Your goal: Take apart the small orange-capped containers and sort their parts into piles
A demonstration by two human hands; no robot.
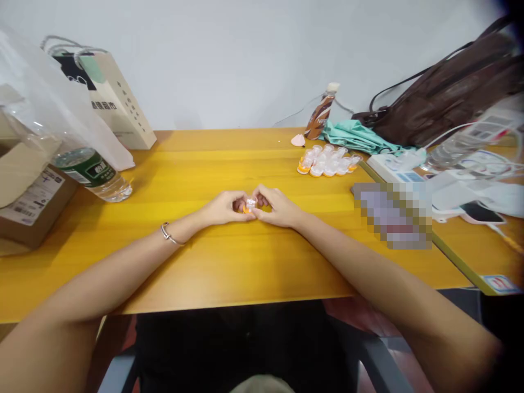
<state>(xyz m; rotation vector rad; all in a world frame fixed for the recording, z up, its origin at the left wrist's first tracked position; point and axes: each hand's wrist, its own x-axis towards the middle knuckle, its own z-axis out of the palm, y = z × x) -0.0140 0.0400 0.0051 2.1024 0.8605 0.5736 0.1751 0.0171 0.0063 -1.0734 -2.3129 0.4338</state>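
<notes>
In the middle of the yellow wooden table, both of my hands meet around a small clear plastic piece with an orange part (250, 205). My left hand (229, 208), with a silver bracelet at the wrist, pinches it from the left. From the right, my right hand (275, 207) grips the same piece between thumb and fingers. Its exact kind is too small to make out. Beyond my right hand lies a group of several similar clear pieces with orange bases (327, 161), set close together on the table.
A water bottle (96, 173), an open cardboard box (35, 202) and a paper bag (123, 112) stand at left. At right are a brown drink bottle (321, 114), green cloth (358, 136), a dark bag (442, 87), cables and a phone (483, 213). A blurred-out item (393, 215) lies nearer.
</notes>
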